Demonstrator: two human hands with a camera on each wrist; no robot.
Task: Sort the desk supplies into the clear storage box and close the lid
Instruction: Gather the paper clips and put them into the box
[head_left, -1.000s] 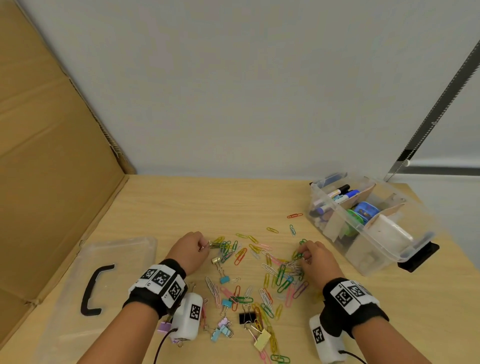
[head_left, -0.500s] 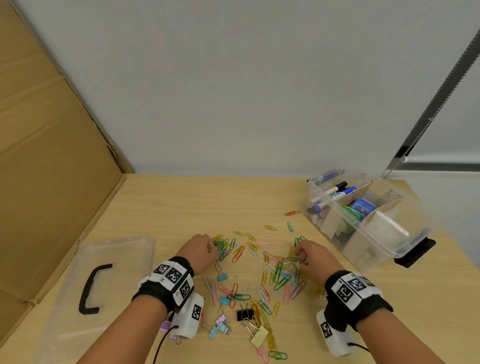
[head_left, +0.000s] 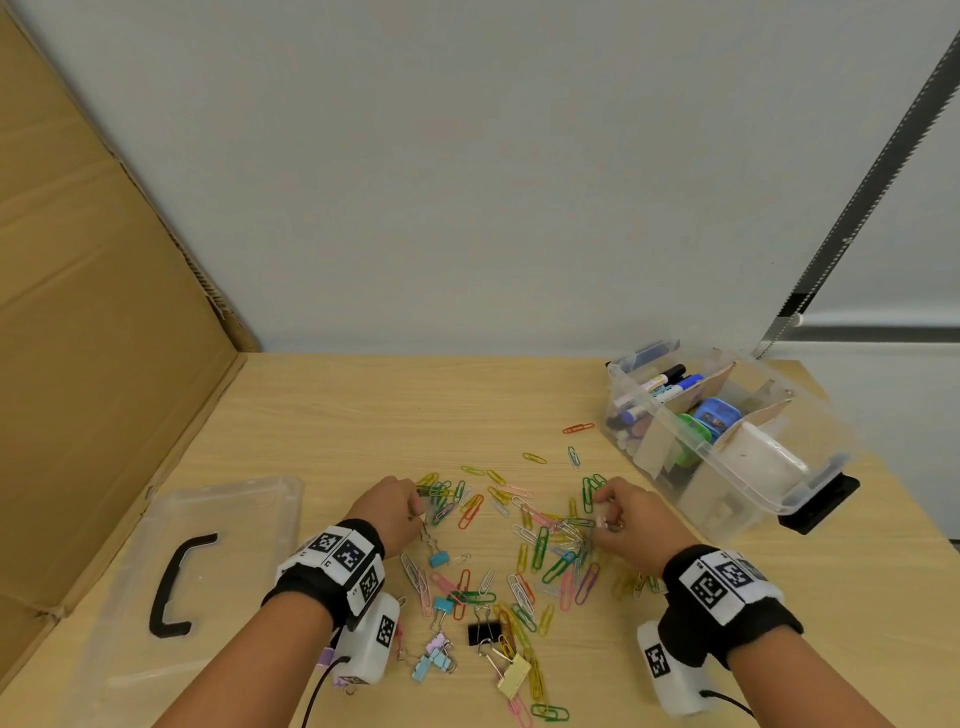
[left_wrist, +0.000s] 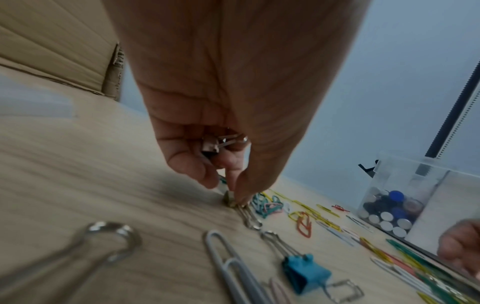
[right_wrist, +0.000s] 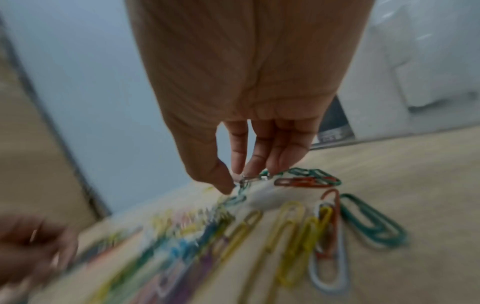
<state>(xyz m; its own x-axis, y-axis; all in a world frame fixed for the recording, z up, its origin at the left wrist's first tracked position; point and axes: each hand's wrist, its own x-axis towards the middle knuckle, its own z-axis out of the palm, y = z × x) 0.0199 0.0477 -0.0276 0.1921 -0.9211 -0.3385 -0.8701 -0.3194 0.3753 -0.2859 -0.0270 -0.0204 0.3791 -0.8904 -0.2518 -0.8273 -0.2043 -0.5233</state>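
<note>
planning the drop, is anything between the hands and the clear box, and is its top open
Nothing visible blocks the way. Bare table with a few loose paper clips lies between the right hand and the clear storage box. The lid lies off on the left.

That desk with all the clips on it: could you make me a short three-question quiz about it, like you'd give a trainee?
1. True or false: the lid is already on the clear box.
2. Which does the left hand pinch against the desk? A: a marker. B: a small silver binder clip. C: the black handle.
3. Fill in: the right hand works with its fingers in the pile of coloured paper ____.

Key: 1 false, the lid lies flat at the left of the desk. 2 B. 3 clips.
</note>
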